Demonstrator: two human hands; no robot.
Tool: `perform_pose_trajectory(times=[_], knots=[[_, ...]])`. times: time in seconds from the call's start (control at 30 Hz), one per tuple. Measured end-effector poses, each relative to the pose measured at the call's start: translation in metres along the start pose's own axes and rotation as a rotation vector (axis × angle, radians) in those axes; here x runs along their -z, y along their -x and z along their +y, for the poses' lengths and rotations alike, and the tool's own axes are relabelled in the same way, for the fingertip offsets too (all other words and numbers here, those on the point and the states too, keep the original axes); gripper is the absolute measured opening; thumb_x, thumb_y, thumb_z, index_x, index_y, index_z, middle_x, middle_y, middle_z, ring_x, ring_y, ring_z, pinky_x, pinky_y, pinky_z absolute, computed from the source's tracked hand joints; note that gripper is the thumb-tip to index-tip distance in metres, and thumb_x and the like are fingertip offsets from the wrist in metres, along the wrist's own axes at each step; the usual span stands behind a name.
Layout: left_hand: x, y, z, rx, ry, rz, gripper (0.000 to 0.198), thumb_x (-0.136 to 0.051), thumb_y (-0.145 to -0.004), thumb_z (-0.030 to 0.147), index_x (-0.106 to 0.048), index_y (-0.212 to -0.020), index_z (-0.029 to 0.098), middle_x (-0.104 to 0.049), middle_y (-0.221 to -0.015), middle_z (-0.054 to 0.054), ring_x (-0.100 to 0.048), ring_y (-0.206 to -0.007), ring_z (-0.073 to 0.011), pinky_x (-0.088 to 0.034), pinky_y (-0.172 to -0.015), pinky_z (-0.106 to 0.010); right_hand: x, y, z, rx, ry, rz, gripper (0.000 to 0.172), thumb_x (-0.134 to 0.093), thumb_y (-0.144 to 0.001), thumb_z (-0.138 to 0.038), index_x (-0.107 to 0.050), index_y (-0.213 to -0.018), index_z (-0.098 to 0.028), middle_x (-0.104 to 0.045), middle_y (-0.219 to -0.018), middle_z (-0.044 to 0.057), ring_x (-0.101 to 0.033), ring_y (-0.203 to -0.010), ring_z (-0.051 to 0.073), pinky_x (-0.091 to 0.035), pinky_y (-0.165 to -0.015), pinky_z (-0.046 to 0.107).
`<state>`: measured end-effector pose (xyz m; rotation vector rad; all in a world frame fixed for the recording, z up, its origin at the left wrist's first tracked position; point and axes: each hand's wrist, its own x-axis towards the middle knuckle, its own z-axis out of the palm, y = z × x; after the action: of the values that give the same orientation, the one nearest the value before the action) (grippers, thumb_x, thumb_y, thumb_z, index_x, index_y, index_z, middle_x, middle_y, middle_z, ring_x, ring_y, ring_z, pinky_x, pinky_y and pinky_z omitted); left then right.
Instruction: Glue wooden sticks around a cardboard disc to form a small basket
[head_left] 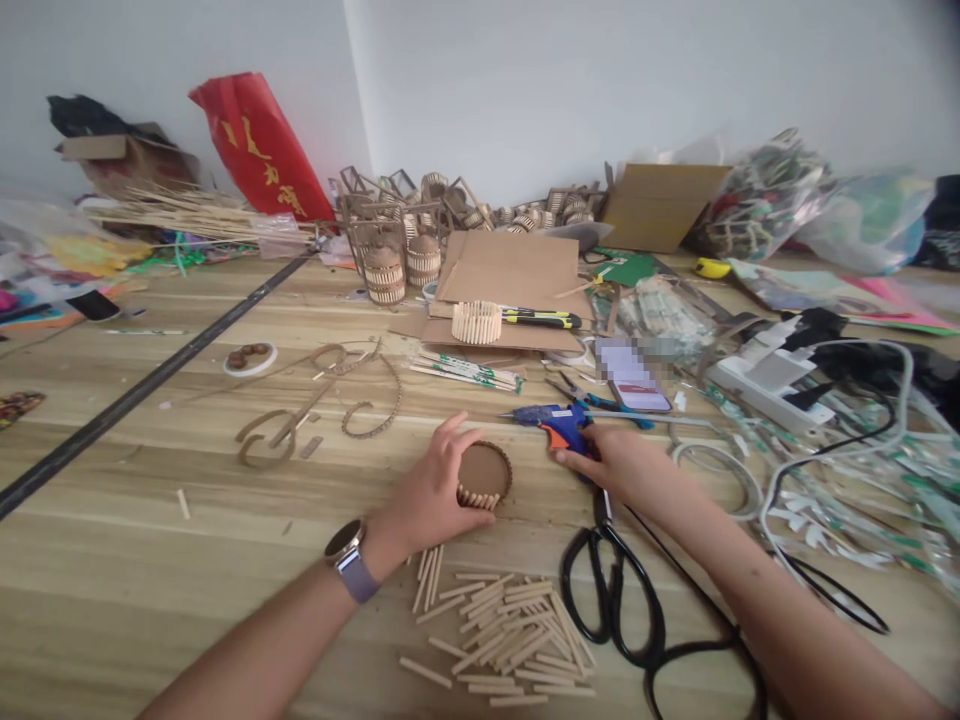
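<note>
My left hand [429, 497], with a watch on its wrist, curves its thumb and fingers around a round brown cardboard base [484, 468]. Short wooden sticks stand in a row along the base's near edge, and a corrugated strip rims its right side. To the right, my right hand [611, 462] grips the handle of a blue hot glue gun [559, 422] with an orange trigger; its nozzle points left. Below my hands lies a loose pile of cut wooden sticks [517, 630]. Black-handled scissors [616, 590] rest beside the pile, under my right forearm.
Behind my hands, a finished stick ring [477, 322] and a utility knife [541, 318] lie on cardboard [510, 265]. A phone [630, 372], pliers [600, 398] and a power strip [772, 390] are at right. Small stick buckets [385, 275] stand at the back. Corrugated strips [375, 425] curl at left.
</note>
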<state>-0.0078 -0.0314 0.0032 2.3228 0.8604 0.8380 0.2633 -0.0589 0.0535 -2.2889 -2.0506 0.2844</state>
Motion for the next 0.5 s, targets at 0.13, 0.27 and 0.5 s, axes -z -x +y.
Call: perform_pose_trajectory(times=[0.13,0.27,0.5], knots=[[-0.002,-0.001,0.000,-0.012,-0.036,0.008,0.099,-0.088,-0.062,0.016,-0.028,-0.140,0.026,-0.027,-0.151,-0.021,-0.035,-0.141,-0.0395,-0.036,-0.112,-0.062,-0.011,-0.003,0.008,0.005,-0.091,0.017,0.028,-0.055,-0.087,-0.042,-0.068,-0.084,-0.018,-0.074,-0.077,0.010,-0.067,-0.068,0.023,-0.040,-0.058,0.029],[-0.003,-0.001,-0.003,-0.005,-0.049,0.029,0.095,-0.085,-0.063,0.014,-0.028,-0.139,0.025,-0.027,-0.151,-0.021,-0.032,-0.143,-0.0390,-0.034,-0.114,-0.062,-0.011,0.003,0.015,0.015,-0.261,0.074,0.036,-0.047,-0.089,-0.049,-0.065,-0.089,-0.018,-0.068,-0.071,0.005,-0.061,-0.062,0.020,-0.042,-0.056,0.029],[-0.002,-0.003,-0.003,0.031,-0.048,0.040,0.090,-0.080,-0.065,0.010,-0.028,-0.137,0.025,-0.028,-0.150,-0.021,-0.031,-0.143,-0.0380,-0.035,-0.113,-0.062,-0.014,0.029,0.003,0.018,-1.052,0.007,0.036,-0.068,-0.074,-0.049,-0.054,-0.090,-0.021,-0.058,-0.069,-0.003,-0.054,-0.060,0.014,-0.044,-0.057,0.026]])
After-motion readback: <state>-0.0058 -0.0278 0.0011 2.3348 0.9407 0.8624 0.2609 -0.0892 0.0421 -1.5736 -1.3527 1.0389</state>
